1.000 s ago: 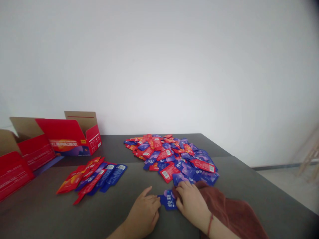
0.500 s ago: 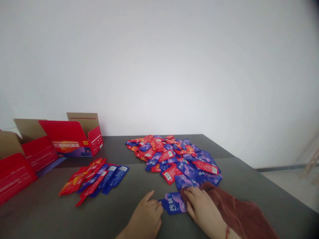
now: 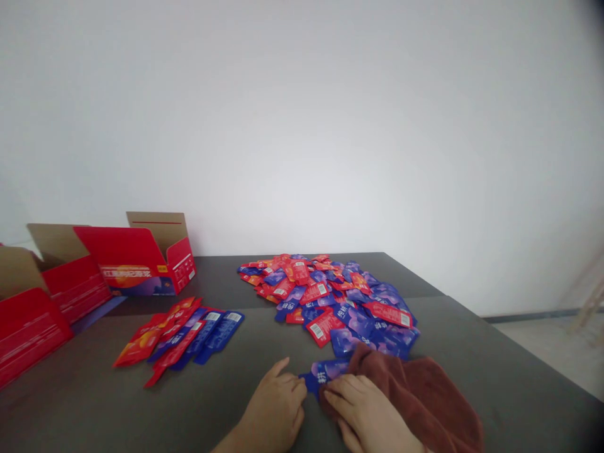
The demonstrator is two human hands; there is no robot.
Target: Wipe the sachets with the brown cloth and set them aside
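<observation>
Blue-purple sachet [image 3: 329, 369] lies on the tabletop [image 3: 179, 415], its narrow end touching the curled left hand [image 3: 277, 406], whose grip I cannot tell; the right hand [image 3: 367, 410] holds a brown cloth [image 3: 418, 390] over it.

Smooth white wall [image 3: 302, 138], dark baseboard [image 3: 528, 316], pale floor [image 3: 538, 335], dark grey table [image 3: 462, 358], blurred tan furniture [image 3: 586, 313].

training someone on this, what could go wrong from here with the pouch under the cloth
The pouch might twist or slip: the left hand seems to steady only its narrow end while the right hand has the cloth over part of it. The cloth also reaches right up to the heap, so it could drag loose pouches along.
</observation>
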